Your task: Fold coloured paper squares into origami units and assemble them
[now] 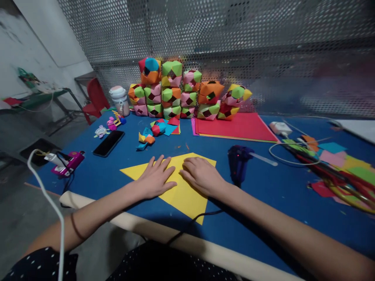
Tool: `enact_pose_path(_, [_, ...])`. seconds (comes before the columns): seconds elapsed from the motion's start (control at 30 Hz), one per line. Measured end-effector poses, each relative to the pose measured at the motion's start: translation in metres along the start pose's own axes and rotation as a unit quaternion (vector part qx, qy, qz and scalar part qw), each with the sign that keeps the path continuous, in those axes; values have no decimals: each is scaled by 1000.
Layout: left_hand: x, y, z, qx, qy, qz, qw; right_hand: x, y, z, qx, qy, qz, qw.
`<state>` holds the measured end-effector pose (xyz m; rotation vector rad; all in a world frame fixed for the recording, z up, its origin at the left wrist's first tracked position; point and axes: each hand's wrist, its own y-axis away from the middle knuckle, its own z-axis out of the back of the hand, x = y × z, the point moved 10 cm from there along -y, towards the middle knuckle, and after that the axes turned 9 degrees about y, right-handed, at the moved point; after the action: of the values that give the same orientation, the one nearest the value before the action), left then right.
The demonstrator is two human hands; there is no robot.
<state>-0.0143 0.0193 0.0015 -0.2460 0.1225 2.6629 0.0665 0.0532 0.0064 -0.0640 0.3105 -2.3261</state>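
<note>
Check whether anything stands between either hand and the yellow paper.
Nothing visible: the left hand and right hand both lie on the yellow paper. A black cord crosses the paper's near corner, away from both hands.

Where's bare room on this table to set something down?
On the blue tabletop between the glue gun and the paper scraps; a smaller patch between the phone and the yellow paper. Stacked paper models crowd the back middle, scraps the right.

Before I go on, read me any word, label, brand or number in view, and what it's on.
No text is readable anywhere.
Yellow paper: no writing visible.
Phone: dark screen, no text visible.
Glue gun, white charger, magenta power strip: any print is too small or blurred to read.
</note>
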Motion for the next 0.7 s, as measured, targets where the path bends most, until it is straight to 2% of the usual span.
enact_pose_path(0.07, [2, -4, -6, 4, 2, -1, 1000, -7, -7, 1, -7, 6, -11, 1000])
enact_pose_path(0.17, [7, -1, -4, -1, 4, -4, 1000, -29, -11, 1, -22, 10, -45, 999])
enact_pose_path(0.3, [12, 0, 11, -23, 15, 8, 1000, -54, -12, -6, -27, -5, -79, 996])
enact_pose_path(0.43, [21, -19, 28, -83, 100, 50, 990, -55, -24, -4, -57, -44, -72, 995])
enact_pose_path(0.5, [28, -33, 30, -97, 186, 75, 975, -52, -31, 4, -84, -65, -70, 992])
enact_pose_path(0.6, [37, -51, 33, -85, 324, 92, 938, -50, -36, 23, -135, -85, -80, 984])
enact_pose_path(0.63, [42, -53, 39, -92, 365, 94, 922, -51, -34, 31, -159, -91, -90, 979])
enact_pose_path(0.7, [57, -52, 65, -147, 435, 100, 883, -61, -25, 45, -215, -124, -134, 959])
